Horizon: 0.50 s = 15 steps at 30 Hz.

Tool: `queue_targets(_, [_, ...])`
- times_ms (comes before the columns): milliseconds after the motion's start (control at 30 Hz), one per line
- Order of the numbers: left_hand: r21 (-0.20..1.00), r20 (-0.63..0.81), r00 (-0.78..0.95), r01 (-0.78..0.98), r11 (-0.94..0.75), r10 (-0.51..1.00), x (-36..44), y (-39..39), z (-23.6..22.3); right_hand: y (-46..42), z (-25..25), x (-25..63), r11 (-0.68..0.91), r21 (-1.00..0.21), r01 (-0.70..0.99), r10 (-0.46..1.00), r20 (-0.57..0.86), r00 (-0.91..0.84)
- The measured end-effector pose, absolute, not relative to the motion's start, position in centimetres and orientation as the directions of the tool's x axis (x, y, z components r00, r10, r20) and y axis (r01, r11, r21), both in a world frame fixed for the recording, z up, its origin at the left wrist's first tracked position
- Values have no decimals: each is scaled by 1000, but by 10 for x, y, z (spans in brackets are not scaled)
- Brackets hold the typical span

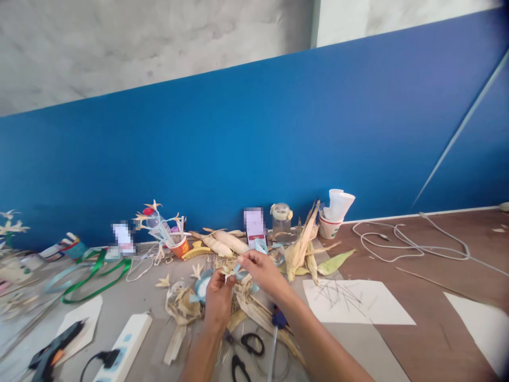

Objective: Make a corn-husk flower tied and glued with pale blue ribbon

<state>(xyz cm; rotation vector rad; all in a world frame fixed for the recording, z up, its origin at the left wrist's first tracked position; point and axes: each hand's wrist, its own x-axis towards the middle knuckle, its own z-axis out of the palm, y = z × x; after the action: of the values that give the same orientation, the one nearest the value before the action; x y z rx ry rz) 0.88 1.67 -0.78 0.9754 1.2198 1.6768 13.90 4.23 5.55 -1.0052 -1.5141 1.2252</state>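
Near the middle of the table, my left hand (218, 301) pinches a small pale corn-husk flower (227, 272). Just right of it, the fingers of my right hand (263, 271) are closed on a strip of light-blue ribbon (237, 268) against the flower. Fine detail between the fingertips is too small to make out. A light-blue ribbon roll (202, 286) lies beside my left hand. Crumpled dry husks (182, 305) are to its left. Black-handled scissors (253, 344) lie below, between my forearms.
A power strip (126, 347) and a glue gun (55, 353) sit front left, near green ribbon (95, 284). Behind my hands stand a phone (255, 225), a lidded jar (282, 220) and corn husks (298, 254). Thin wires lie on white paper (389, 305), with a white cable (417, 248) beyond.
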Motion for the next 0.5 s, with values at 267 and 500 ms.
queue_targets(267, [977, 143, -253, -116, -177, 957, 9, 12, -5, 36, 62, 135, 158, -984, 85, 959, 132, -253])
queue_targets(500, [979, 177, -205, -61, -194, 963, 4, 13, -10, 43, 53, 135, 65, -995, 70, 949, 40, -314])
